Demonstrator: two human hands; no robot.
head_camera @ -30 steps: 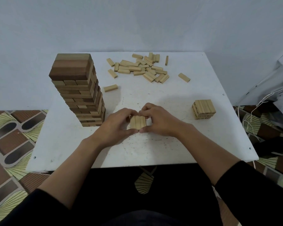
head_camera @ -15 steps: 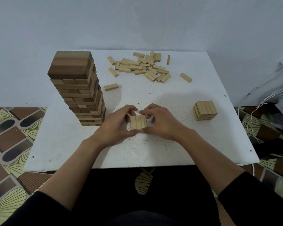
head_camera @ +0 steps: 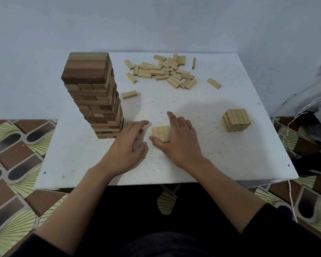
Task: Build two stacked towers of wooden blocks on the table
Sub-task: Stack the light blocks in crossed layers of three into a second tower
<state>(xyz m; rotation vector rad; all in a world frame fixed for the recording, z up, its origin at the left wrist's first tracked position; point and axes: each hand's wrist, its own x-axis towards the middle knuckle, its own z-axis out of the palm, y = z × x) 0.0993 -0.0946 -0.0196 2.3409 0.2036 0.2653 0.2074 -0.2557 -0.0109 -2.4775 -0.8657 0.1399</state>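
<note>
A flat row of three pale wooden blocks [head_camera: 160, 132] lies on the white table [head_camera: 202, 160] near its front middle. My right hand [head_camera: 180, 141] lies beside the row's right side, fingers spread and straight, thumb touching the row's near edge. My left hand [head_camera: 128, 145] hovers just left of the row, fingers relaxed and holding nothing. A tall tower of darker and lighter blocks [head_camera: 95, 97] stands at the left. A short stack of pale blocks [head_camera: 236, 119] sits at the right.
A heap of several loose pale blocks [head_camera: 165, 71] lies at the back of the table. Single blocks lie apart: one [head_camera: 129, 94] near the tower, one [head_camera: 214, 83] at the right. A wall stands behind. Patterned floor surrounds the table; cloth and cords [head_camera: 308, 112] at right.
Both hands have let go of the three-block row. The left hand moved away to the left and the right hand's fingers straightened out beside it.
</note>
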